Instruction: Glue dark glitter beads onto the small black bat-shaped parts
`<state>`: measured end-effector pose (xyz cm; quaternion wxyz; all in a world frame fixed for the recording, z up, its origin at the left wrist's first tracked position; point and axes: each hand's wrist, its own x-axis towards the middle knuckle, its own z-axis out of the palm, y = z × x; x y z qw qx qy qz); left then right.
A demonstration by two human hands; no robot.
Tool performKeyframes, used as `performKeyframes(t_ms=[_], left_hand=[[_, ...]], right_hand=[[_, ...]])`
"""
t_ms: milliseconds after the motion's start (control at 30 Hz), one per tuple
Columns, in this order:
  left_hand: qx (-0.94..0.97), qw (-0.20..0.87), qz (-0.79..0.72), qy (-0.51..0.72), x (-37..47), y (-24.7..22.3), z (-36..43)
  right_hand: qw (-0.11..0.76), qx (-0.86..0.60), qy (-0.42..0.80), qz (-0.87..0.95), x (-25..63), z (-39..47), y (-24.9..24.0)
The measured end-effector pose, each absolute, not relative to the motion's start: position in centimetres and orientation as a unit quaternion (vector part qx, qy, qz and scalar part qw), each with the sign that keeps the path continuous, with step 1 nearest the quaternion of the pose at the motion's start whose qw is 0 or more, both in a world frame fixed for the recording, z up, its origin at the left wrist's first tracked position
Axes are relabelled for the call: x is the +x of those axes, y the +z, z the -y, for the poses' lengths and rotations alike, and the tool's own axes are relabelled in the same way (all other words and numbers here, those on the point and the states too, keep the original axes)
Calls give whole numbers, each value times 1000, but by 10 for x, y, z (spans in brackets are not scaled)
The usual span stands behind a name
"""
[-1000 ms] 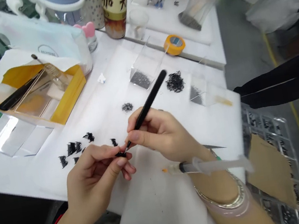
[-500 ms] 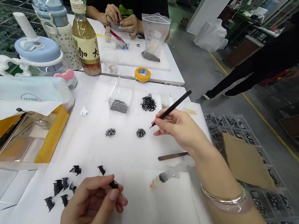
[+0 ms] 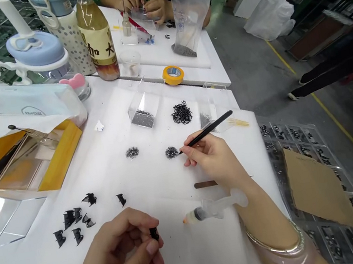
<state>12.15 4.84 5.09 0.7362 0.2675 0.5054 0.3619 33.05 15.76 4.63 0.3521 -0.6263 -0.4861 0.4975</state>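
My left hand (image 3: 128,251) pinches a small black clip (image 3: 154,233) between thumb and fingers, low in the view. In my right hand (image 3: 212,155) is a black pen-like tool (image 3: 210,129), its tip at the edge of a small pile of shiny dark bits (image 3: 171,152). A similar pile (image 3: 132,152) lies to the left. Several black clips (image 3: 69,219) are spread on the white sheet left of my left hand. Between my hands lies a syringe (image 3: 205,211) with an orange tip. A dark flat stick (image 3: 205,184) rests below my right hand.
Farther back are a clear box of dark bits (image 3: 143,117), black curved pieces (image 3: 181,113) and yellow tape (image 3: 173,75). A bottle (image 3: 99,46), cups and a tissue pack (image 3: 24,100) stand at the left. Across the table, a person's hands (image 3: 146,3) work. Trays hold cardboard (image 3: 319,189) at the right.
The black tool's tip has come to the edge of the right pile. My left hand, still pinching the clip, has shifted slightly right and down. The camera view has shifted too.
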Motion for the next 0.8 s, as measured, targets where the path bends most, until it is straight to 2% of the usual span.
performKeyframes(t_ms=[567,700,800], left_hand=[[323,671,-560,364,134,58,-50],[352,646,-535,415,143,56,-64],[334,652,-524,435,147,53,-73]], right_hand=[[362,-600,524,484,332,-158,47],[393,-543,612,419,329,-154,50],[386,-511,671,374,325,-148,50]])
